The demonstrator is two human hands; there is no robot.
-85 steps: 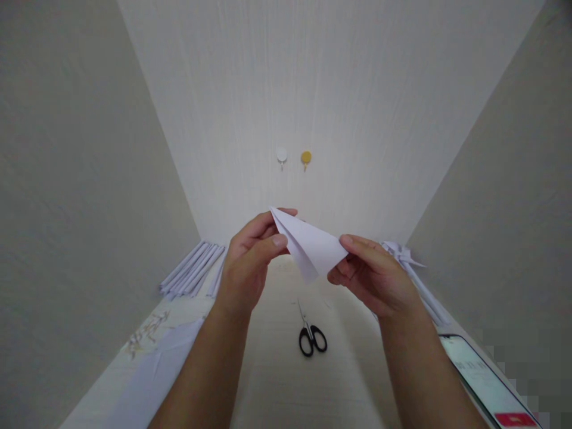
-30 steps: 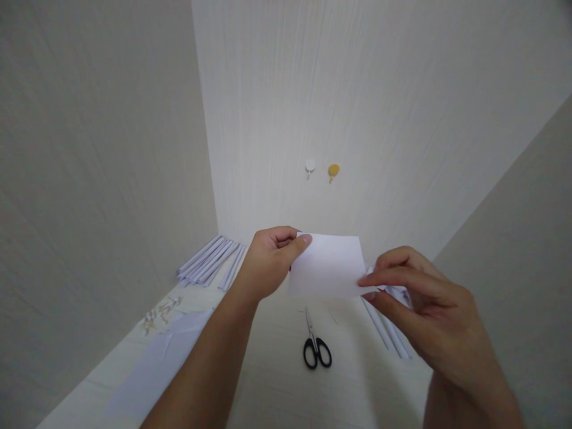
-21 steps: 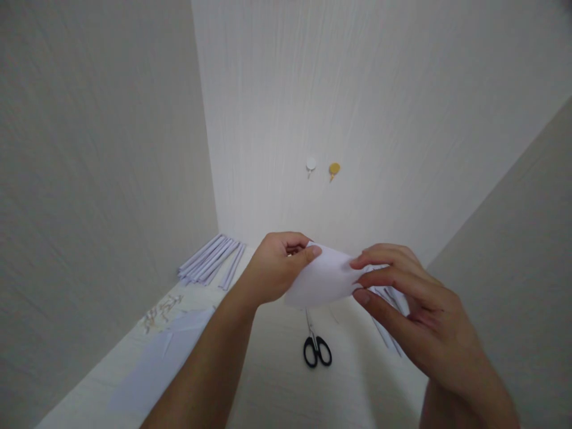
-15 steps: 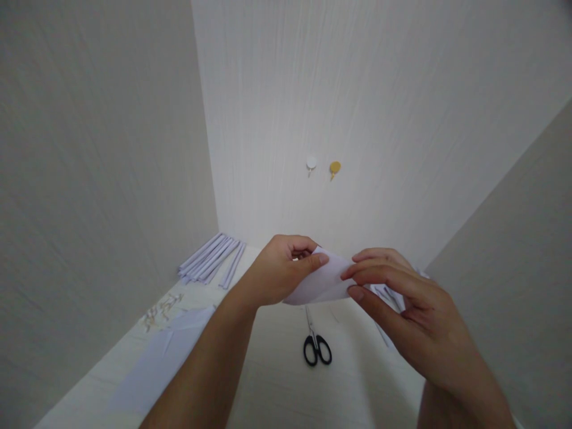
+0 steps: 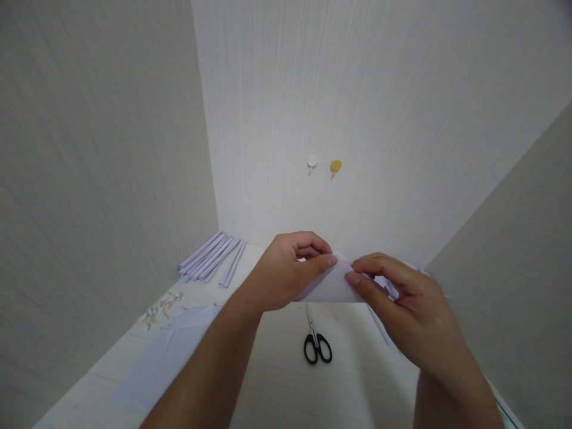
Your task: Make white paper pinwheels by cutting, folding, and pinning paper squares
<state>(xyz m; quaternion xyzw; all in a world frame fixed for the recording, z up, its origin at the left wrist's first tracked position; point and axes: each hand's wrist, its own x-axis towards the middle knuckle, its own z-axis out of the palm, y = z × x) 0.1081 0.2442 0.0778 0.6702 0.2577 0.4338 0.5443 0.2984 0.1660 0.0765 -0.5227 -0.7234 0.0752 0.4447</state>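
A sheet of white paper (image 5: 336,288) is held up between my two hands, above the table. My left hand (image 5: 295,268) pinches it from the left, thumb on the near face and fingers curled behind. At the upper right edge of the paper, my right hand (image 5: 397,304) closes thumb and fingertips on it. Below the paper, black-handled scissors (image 5: 317,348) lie on the table with their blades pointing away from me. Part of the paper is hidden behind the left hand.
Several rolled white paper tubes (image 5: 210,256) lie at the back left. Nearer are small pale scraps (image 5: 163,308) and flat white sheets (image 5: 158,363). More paper pieces sit partly hidden behind my right hand. Two hooks, one white (image 5: 311,161) and one yellow (image 5: 336,165), are on the back wall.
My left hand has shifted slightly right along the paper. The right fingers, more spread before, now pinch the paper's edge, and its lower edge looks straighter.
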